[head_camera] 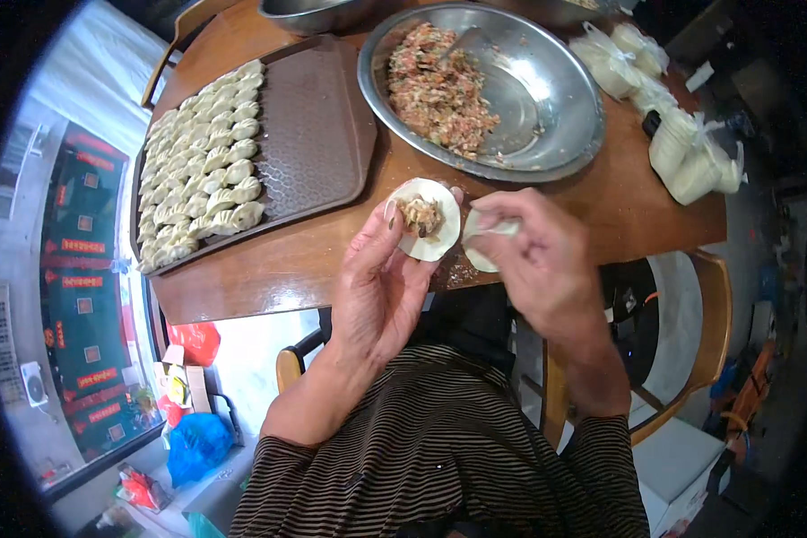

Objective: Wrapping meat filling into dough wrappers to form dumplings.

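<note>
My left hand (pixel 383 282) holds a round dumpling wrapper (pixel 448 228) with a lump of meat filling (pixel 420 216) on it, the thumb at its left edge. To its right, my right hand (pixel 545 262), slightly blurred, is over more pale wrapper dough (pixel 479 250) near the table's edge; whether the fingers grip that dough is unclear. Beyond the hands, a wide steel bowl (pixel 558 138) contains minced filling (pixel 437 94) and a partly buried metal utensil (pixel 463 44). Rows of pleated dumplings (pixel 205 161) cover the left part of a brown tray (pixel 316 128).
Tied plastic bags (pixel 689 155) of pale contents lie on the wooden table (pixel 262 289) at the right. Another metal bowl (pixel 309 15) stands at the far edge. A wooden chair (pixel 713 316) is at the right, and another chair's rounded end (pixel 289 370) is at the left below the table.
</note>
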The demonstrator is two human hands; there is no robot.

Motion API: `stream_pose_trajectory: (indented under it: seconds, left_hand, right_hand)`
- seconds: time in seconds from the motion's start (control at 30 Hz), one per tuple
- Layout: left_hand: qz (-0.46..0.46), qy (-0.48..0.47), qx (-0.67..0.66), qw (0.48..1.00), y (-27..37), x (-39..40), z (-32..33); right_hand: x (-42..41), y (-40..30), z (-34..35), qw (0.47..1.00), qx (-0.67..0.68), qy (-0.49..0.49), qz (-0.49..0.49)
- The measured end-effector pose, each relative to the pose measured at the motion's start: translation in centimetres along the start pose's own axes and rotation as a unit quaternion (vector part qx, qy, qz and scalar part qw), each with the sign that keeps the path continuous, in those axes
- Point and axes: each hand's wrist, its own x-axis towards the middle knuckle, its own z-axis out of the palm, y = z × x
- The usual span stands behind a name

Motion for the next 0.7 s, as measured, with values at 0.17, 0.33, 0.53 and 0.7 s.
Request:
stream_pose_trajectory:
  seconds: [0.17, 0.33, 0.53, 0.7]
  left_hand:
    - [-0.003, 0.01, 0.062, 0.998, -1.5, -0.1, -0.4]
    - [-0.006, -0.005, 0.175, 0.984, -1.0, -0.3, -1.1]
    - [0.015, -0.022, 0.271, 0.962, -0.8, -0.6, -1.7]
    - [0.051, -0.024, 0.3, 0.952, -1.2, -0.9, -1.1]
  right_hand:
    - [-0.7, 2.9, 1.2, 0.982, 0.154, -0.001, 0.107]
    - [-1.4, 3.1, 1.5, 0.963, 0.246, 0.028, 0.103]
    - [-2.0, 2.6, 2.3, 0.967, 0.238, 0.057, 0.068]
    - [-2.3, 2.9, 3.0, 0.982, 0.151, 0.114, 0.025]
